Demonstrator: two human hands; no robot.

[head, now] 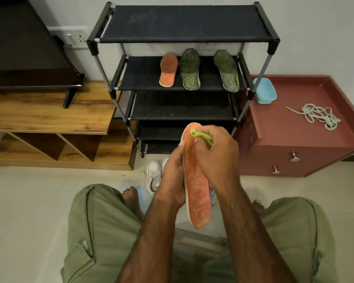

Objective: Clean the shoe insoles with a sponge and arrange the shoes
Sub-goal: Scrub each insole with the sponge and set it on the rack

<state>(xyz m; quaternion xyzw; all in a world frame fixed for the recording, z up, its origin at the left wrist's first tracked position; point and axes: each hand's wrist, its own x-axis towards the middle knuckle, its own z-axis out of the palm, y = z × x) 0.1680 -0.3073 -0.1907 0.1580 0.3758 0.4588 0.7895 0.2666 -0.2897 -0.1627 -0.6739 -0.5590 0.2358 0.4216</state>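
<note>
My left hand (pixel 172 176) grips the left edge of an orange insole (pixel 197 193), held lengthwise above my lap. My right hand (pixel 215 158) holds a green-handled cleaning tool (pixel 202 136) against the insole's upper part; its working end is hidden under my fingers. On the second shelf of the black shoe rack (pixel 184 23) lie another orange insole (pixel 168 70) and two green insoles (pixel 190 69) (pixel 226 70). A white shoe (pixel 153 176) sits on the floor below my hands, with a second shoe partly hidden behind them.
A blue plastic tub (pixel 264 90) and a heap of pale laces (pixel 319 116) sit on the maroon drawer cabinet (pixel 307 139) at the right. A wooden TV unit (pixel 49 111) with a screen stands left. My knees in green shorts fill the foreground.
</note>
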